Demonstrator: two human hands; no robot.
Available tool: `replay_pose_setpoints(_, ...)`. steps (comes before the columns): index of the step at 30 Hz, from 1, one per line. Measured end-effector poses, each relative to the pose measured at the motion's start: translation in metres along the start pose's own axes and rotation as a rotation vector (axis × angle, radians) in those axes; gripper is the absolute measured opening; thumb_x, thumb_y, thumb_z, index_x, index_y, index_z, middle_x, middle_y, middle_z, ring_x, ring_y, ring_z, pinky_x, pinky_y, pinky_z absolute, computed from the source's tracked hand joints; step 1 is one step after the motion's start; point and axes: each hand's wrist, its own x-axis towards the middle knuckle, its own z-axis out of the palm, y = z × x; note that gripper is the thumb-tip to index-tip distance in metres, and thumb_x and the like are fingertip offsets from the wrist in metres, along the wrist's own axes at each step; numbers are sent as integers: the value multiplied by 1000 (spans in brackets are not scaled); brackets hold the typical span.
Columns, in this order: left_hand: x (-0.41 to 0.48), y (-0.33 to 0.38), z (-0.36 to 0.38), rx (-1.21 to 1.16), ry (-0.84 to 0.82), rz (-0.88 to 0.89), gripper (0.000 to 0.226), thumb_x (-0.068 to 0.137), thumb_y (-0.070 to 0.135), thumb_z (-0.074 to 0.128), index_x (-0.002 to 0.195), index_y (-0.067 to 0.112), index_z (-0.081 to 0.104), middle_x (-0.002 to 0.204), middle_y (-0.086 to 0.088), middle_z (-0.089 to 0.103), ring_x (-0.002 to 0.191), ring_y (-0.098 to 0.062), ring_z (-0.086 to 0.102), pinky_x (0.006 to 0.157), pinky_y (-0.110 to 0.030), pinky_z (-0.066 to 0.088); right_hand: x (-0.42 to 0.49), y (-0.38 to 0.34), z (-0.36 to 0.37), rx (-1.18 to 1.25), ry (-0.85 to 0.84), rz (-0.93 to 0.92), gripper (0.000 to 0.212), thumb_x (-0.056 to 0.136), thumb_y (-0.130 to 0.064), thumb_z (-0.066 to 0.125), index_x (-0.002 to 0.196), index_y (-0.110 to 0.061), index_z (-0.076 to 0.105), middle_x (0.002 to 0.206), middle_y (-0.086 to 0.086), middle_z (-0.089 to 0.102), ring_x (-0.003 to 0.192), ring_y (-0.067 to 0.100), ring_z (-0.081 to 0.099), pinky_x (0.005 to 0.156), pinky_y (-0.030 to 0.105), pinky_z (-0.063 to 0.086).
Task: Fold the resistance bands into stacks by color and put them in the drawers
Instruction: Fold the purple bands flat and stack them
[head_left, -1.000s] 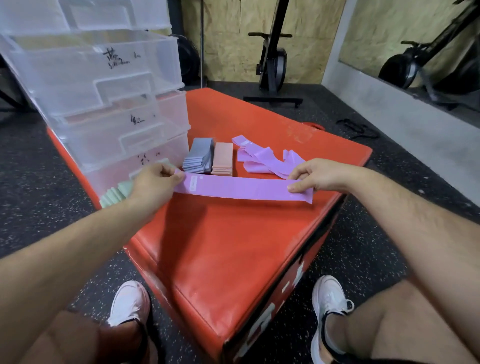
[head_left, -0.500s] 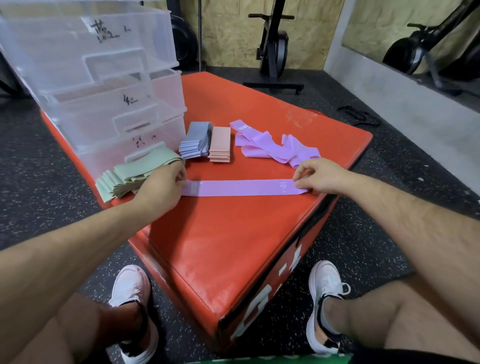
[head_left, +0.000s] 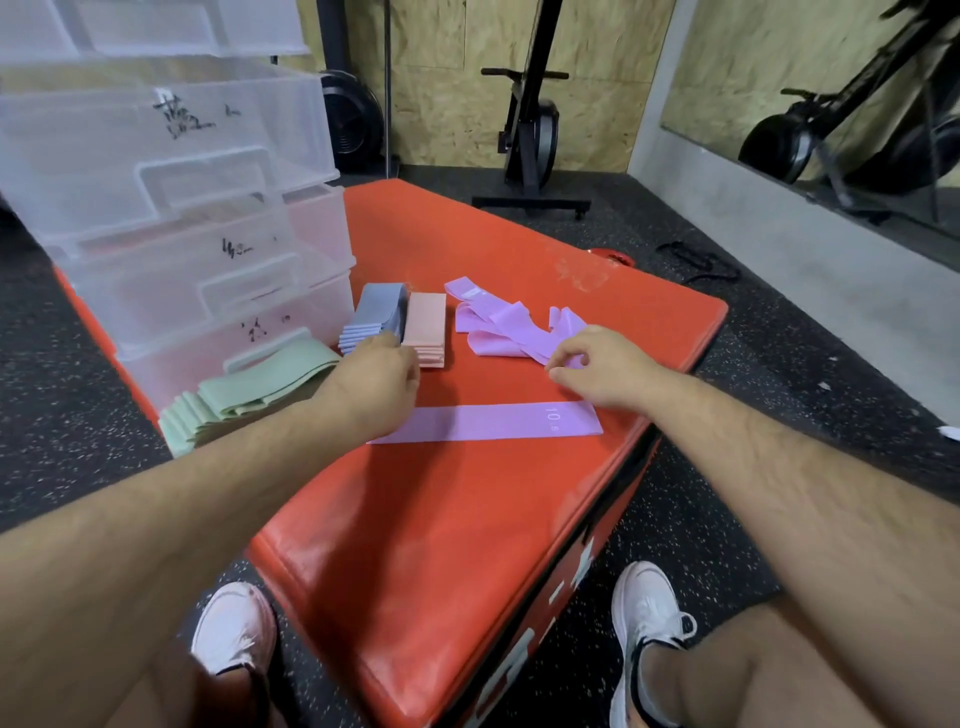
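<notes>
Evidently one purple band (head_left: 483, 423) lies flat on the red box (head_left: 467, 519) for folding. Left hand (head_left: 382, 384) hovers over its end, right hand (head_left: 597, 366) curls at the loose purple pile (head_left: 509, 325); neither grip is clear

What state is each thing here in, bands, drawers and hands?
Flat purple band: unfolded, flat on the red box.
Loose purple bands: unfolded, heaped.
Blue stack: folded, stacked.
Pink stack: folded, stacked.
Green stack: folded, fanned out.
Drawers: no bands visible inside.
Left hand: over the flat band's end, grip hidden.
Right hand: fingers curled at the heap, grip unclear.
</notes>
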Motion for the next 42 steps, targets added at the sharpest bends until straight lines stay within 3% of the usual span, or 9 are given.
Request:
replay_pose_setpoints(4, 30, 22, 8, -59, -77, 74, 11, 86, 16, 55, 90, 16, 65, 101, -9, 58, 98, -32, 57, 88, -45, 49, 24, -4, 10, -232, -124, 47, 16, 88, -32, 60, 92, -39, 74, 118, -7, 67, 124, 25, 44, 97, 37, 40)
replay_pose_setpoints(9, 56, 40, 15, -85, -142, 58, 18, 89, 19, 51, 101, 20, 65, 111, -6, 57, 103, -28, 57, 92, -42, 49, 43, -8, 13, -383, -105, 107, 38, 91, -18, 55, 126, -22, 67, 149, 17, 46, 139, 31, 36, 107, 37, 38)
replay_pose_setpoints(15, 71, 49, 18, -186, -160, 30, 21, 89, 16, 52, 108, 20, 62, 116, -6, 57, 103, -28, 58, 91, -39, 48, 48, -13, 3, -140, 98, 58, 22, 80, -5, 57, 91, -18, 70, 107, 7, 68, 105, 32, 62, 88, 39, 51)
replay_pose_setpoints(21, 76, 57, 2, -412, -11, 39, 25, 92, 15, 60, 117, 11, 61, 117, -7, 56, 88, -18, 53, 77, -18, 37, 44, -31, -12, 153, 171, -110, 34, 84, -7, 47, 109, -30, 55, 105, -5, 63, 90, 20, 63, 84, 42, 53)
replay_pose_setpoints(26, 74, 61, -16, -694, 45, 1, 28, 91, 25, 67, 118, 20, 59, 108, 1, 65, 89, -13, 60, 79, -26, 48, 39, -54, -26, 437, 135, -145, 39, 87, -5, 65, 118, -22, 51, 82, -9, 69, 78, 17, 61, 77, 31, 48)
replay_pose_setpoints(29, 73, 60, -20, -776, 89, -12, 8, 91, 25, 68, 95, 30, 63, 90, 2, 70, 79, -11, 63, 77, -34, 54, 34, -62, -28, 553, 118, -155, 37, 89, -8, 71, 120, -15, 52, 79, -7, 72, 75, 10, 62, 76, 24, 49)
replay_pose_setpoints(32, 72, 56, -23, -816, 96, -46, 14, 90, 20, 70, 84, 31, 65, 79, 7, 70, 70, -12, 66, 70, -36, 57, 34, -63, -27, 648, 100, -132, 38, 89, -5, 71, 119, -15, 51, 80, -5, 73, 76, 12, 63, 79, 30, 51)
replay_pose_setpoints(38, 67, 54, -31, -956, 186, -127, 10, 94, 12, 64, 84, 14, 61, 70, 5, 64, 57, -4, 61, 59, -27, 53, 36, -69, -24, 835, 76, 8, 39, 87, -10, 75, 119, -14, 53, 101, 14, 73, 90, 24, 70, 86, 37, 57)
replay_pose_setpoints(42, 65, 50, -35, -1000, 198, -171, 9, 91, 15, 64, 97, 15, 58, 84, -4, 64, 71, -11, 60, 63, -28, 52, 36, -73, -21, 842, 40, 25, 12, 91, -8, 70, 100, -9, 63, 83, 9, 71, 79, 18, 67, 87, 43, 56)
